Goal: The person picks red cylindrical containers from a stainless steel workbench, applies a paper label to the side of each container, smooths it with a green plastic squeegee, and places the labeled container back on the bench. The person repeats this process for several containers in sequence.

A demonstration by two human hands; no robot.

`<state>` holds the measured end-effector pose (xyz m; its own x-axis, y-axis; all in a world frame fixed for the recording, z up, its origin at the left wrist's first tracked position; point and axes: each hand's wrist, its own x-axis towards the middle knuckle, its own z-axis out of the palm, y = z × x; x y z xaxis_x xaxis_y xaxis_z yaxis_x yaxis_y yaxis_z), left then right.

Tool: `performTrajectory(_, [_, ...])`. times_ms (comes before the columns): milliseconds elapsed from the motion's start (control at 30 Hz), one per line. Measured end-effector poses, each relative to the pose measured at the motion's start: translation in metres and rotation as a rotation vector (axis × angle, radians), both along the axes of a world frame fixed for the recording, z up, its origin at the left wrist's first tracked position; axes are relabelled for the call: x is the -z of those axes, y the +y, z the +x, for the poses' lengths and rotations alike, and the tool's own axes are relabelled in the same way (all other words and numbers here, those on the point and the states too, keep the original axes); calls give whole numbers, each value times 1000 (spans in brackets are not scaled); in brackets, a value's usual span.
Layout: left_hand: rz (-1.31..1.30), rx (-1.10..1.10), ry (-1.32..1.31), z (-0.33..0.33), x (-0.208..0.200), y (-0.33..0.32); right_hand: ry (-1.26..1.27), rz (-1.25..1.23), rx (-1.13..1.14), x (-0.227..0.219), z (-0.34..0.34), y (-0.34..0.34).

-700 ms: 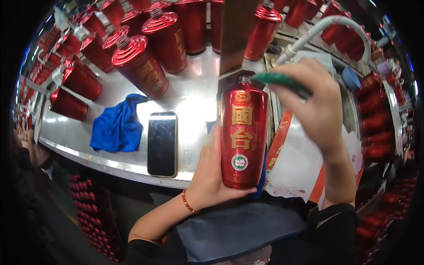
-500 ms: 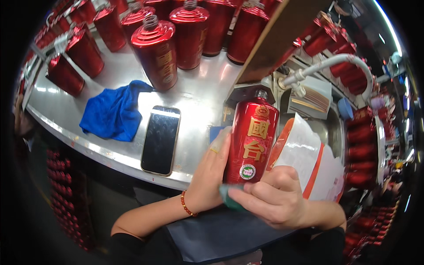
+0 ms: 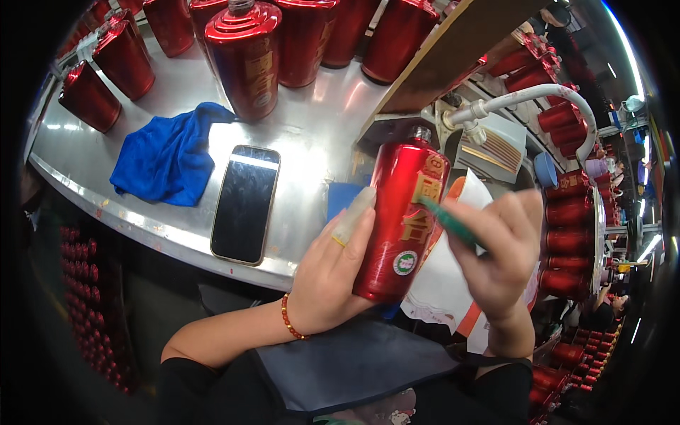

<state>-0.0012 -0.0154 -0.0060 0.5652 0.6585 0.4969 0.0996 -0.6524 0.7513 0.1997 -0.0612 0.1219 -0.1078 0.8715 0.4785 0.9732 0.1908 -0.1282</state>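
Observation:
A glossy red bottle (image 3: 392,212) with raised gold characters and a round green-and-white label leans slightly right, its bare threaded neck pointing away from me. My left hand (image 3: 326,280) is wrapped round its lower left side. One of that hand's fingers wears a pale cover with a yellow band. Against the gold lettering on the bottle's right side lies the tip of a slim green piece (image 3: 457,225), blurred, its kind unclear. My right hand (image 3: 499,248) is closed on that green piece.
A blue cloth (image 3: 164,159) and a dark-screened phone (image 3: 246,205) lie on the metal table (image 3: 312,166). Several red bottles (image 3: 244,67) stand at the back. Rightward are a wooden board (image 3: 443,60), a pale curved faucet (image 3: 528,95), and white-and-orange sheets (image 3: 446,287).
My right hand has risen with the green piece from the bottle's base to its lettering. The bottle has turned slightly, its lettering shifting right. The whole view has shifted a little.

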Motion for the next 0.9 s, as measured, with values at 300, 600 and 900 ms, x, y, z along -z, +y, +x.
performTrajectory(300, [56, 31, 11, -2, -1, 1, -35, -9, -114, 16, -3, -27])
performTrajectory(600, [32, 40, 45, -4, 8, 4, 104, -167, -317, 32, -24, -57])
performTrajectory(900, [153, 50, 242, -5, -10, 0, 938, -389, 356, 12, 54, -98])
